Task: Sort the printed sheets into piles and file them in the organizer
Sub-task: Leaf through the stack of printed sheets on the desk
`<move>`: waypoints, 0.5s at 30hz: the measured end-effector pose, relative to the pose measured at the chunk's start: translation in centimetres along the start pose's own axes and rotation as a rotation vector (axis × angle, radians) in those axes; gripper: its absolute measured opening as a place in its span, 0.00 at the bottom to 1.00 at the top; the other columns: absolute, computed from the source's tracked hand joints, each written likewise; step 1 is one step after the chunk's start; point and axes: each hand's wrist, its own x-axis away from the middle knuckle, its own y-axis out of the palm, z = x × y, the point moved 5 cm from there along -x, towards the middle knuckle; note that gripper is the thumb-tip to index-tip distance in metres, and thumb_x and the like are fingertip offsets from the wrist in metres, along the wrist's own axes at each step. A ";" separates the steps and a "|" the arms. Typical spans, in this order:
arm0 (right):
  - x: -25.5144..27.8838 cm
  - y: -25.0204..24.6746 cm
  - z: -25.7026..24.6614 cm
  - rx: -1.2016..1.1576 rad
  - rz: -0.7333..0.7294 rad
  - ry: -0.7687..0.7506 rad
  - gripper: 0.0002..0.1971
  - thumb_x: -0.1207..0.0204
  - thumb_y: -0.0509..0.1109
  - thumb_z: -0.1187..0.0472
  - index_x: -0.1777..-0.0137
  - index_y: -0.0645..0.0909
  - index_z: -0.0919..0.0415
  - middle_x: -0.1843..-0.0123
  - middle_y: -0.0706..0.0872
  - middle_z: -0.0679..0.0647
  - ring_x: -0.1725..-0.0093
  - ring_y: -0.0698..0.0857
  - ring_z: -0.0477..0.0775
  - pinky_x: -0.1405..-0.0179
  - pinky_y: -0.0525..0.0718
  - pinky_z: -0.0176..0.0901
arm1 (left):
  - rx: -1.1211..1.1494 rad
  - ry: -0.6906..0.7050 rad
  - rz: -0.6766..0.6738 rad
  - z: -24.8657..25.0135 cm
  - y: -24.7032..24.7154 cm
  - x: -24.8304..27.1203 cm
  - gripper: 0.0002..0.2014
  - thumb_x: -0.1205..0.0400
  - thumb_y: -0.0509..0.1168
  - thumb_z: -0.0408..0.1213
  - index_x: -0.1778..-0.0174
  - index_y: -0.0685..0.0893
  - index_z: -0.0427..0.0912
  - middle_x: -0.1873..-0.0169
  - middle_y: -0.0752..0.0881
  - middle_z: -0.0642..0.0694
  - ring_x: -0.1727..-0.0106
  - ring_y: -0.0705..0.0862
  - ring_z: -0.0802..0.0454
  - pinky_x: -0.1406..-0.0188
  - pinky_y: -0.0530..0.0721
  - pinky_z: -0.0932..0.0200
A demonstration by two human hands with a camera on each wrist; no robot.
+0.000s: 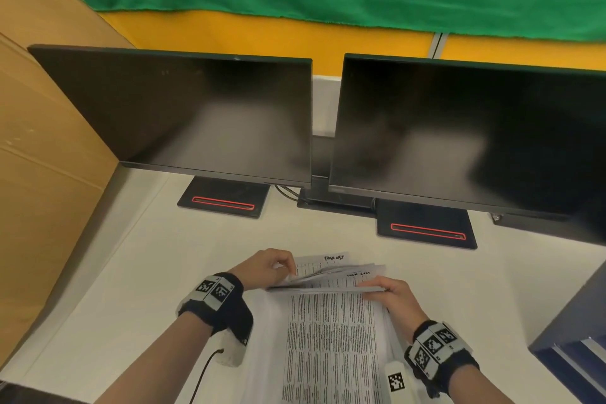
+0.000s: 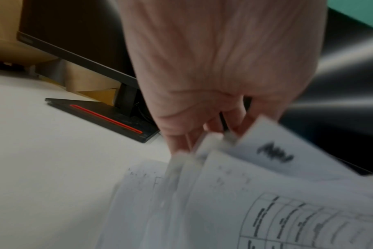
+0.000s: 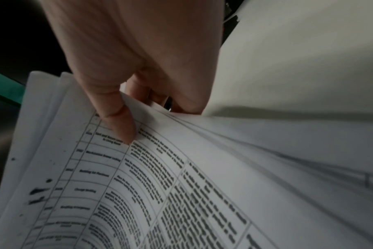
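A stack of printed sheets point(image 1: 331, 331) with tables of text lies on the white desk point(image 1: 137, 272) in front of me, its far end lifted and fanned. My left hand point(image 1: 275, 267) pinches the far-left corners of several fanned sheets point(image 2: 213, 168). At the far-right corner my right hand point(image 1: 388, 289) grips the stack, thumb point(image 3: 119, 121) on the top sheet point(image 3: 181, 185) and fingers beneath. A dark blue organizer point(image 1: 570, 344) shows partly at the right edge.
Two dark monitors point(image 1: 196, 115) point(image 1: 465, 134) on black stands with red stripes point(image 1: 223, 203) stand behind the papers. A cardboard wall point(image 1: 42, 141) bounds the desk on the left. A black cable point(image 1: 203, 374) runs by my left forearm.
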 end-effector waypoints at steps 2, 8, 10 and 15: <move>0.2 0.1 -0.5 0.012 -0.009 -0.009 0.09 0.32 0.73 0.75 0.58 0.91 0.63 0.55 0.92 0.57 0.48 0.86 0.55 0.46 0.80 0.41 | 0.125 -0.115 0.131 -0.7 -1.0 -0.4 0.13 0.20 0.52 0.35 0.54 0.81 0.54 0.49 0.83 0.43 0.52 0.81 0.47 0.58 0.79 0.55; 0.5 -0.1 -0.9 0.040 -0.011 -0.049 0.09 0.31 0.72 0.76 0.57 0.91 0.65 0.55 0.92 0.56 0.51 0.87 0.51 0.53 0.78 0.32 | -0.002 -0.476 0.091 -3.9 -1.5 -1.4 0.22 0.21 0.66 0.39 0.32 0.73 0.38 0.44 0.79 0.40 0.61 0.82 0.49 0.77 0.81 0.66; 0.6 -0.1 -0.7 0.050 -0.014 -0.053 0.09 0.31 0.72 0.75 0.57 0.91 0.64 0.55 0.92 0.55 0.51 0.86 0.51 0.52 0.77 0.33 | -0.213 -0.407 0.065 -3.5 -1.8 -1.9 0.17 0.24 0.71 0.38 0.41 0.82 0.35 0.46 0.84 0.38 0.55 0.85 0.43 0.71 0.82 0.65; 0.8 -0.5 -0.5 0.049 -0.001 -0.054 0.10 0.31 0.72 0.75 0.58 0.91 0.63 0.57 0.92 0.53 0.52 0.86 0.50 0.53 0.77 0.34 | -0.331 -0.083 0.296 -0.4 -2.8 -1.9 0.08 0.24 0.70 0.42 0.61 0.86 0.41 0.66 0.81 0.49 0.63 0.77 0.51 0.67 0.70 0.63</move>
